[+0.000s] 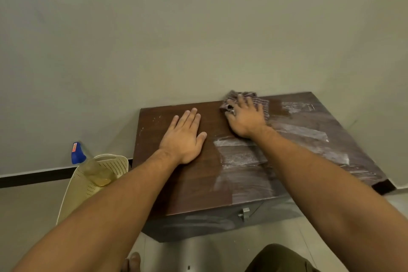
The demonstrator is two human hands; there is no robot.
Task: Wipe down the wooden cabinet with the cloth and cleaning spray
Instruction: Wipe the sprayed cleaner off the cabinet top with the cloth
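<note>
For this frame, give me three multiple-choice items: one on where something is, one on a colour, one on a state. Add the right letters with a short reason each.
1. Where is the cloth?
A. at the far edge of the cabinet top, by the wall
B. in the basket
C. on the floor

2. What colour is the spray bottle head?
A. red
B. blue
C. green

3. What is the left hand doing?
A. gripping the bottle
B. holding the cloth
C. lying flat and open on the cabinet top

Answers:
1 A: the right hand presses the cloth down where the cabinet meets the wall.
2 B: the head is blue, above a clear body of yellowish liquid that stands in the cream basket.
3 C: the palm is down, the fingers are spread, and it holds nothing.
</note>
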